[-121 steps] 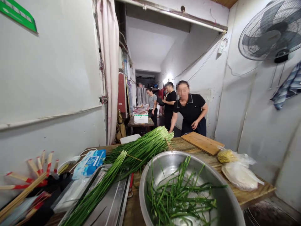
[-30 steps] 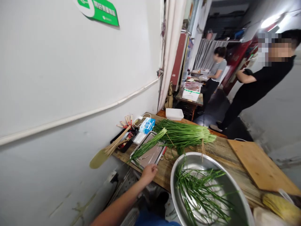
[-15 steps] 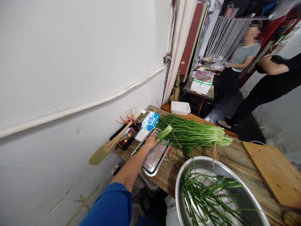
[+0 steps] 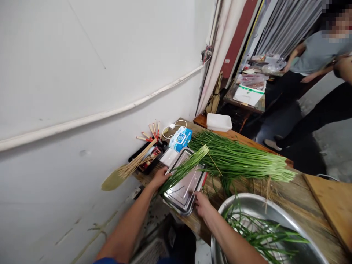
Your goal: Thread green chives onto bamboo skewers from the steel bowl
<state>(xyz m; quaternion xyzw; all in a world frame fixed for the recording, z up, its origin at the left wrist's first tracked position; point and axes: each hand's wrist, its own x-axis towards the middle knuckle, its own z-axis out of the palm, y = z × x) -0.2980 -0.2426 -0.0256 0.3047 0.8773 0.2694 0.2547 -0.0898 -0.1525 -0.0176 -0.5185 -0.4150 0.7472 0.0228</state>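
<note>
Item: slim bundle of long green chive stalks (image 4: 184, 168), lying across the shallow rectangular stainless steel tray (image 4: 183, 190) at the near left end of the worn wooden tabletop (image 4: 286, 194). Its long axis runs from near left to far right, pale cut ends toward the far right, darker leaf ends toward your left hand (image 4: 160, 177). That hand rests at the bundle's near-left end, fingers laid on or curled round the stalks; whether it truly grips them cannot be told. Your right hand (image 4: 202, 204) sits at the tray's near right corner, touching its rim, fingers loosely bent, holding nothing that shows. The left hand is the nearer to the bundle. Stalks look fresh, straight, evenly aligned, thin and limp at the leaf ends. Adjacent: a much larger heap of green chives (image 4: 242, 157) just to the right on the tabletop; a large round steel basin (image 4: 247, 209) with loose chive leaves, near right; bamboo skewers with red tips (image 4: 143, 156) in a black tray, far left; a blue tissue pack (image 4: 180, 139) beyond the steel tray.
</note>
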